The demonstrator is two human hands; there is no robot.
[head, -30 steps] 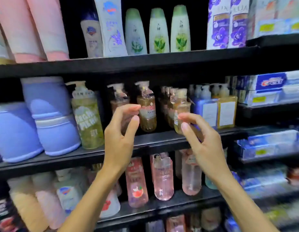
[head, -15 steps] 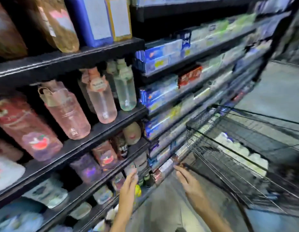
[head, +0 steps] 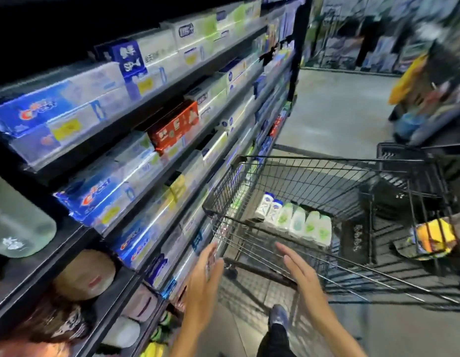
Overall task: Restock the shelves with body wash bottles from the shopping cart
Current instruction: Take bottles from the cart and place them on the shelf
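A black wire shopping cart (head: 327, 161) stands in the aisle to the right of the shelves (head: 156, 94). Several white body wash bottles (head: 297, 221) with green and blue labels lie in a row on the cart's floor. My left hand (head: 205, 282) and my right hand (head: 298, 269) are stretched out in front of me, just short of the cart's near rim. Both hands have straight fingers, palms facing each other, and hold nothing.
Dark shelves on the left carry toothpaste boxes (head: 56, 117), with bottles (head: 17, 222) at the lower left. A yellow packet (head: 435, 238) lies in the cart's child seat. More shelving (head: 430, 99) stands across the grey floor (head: 339, 106). My shoe (head: 278, 315) is below.
My view has swung from the shelf bottles down and right to the cart. Both hands have left the shelf and now reach toward the cart, closer to its rim than half a second ago.
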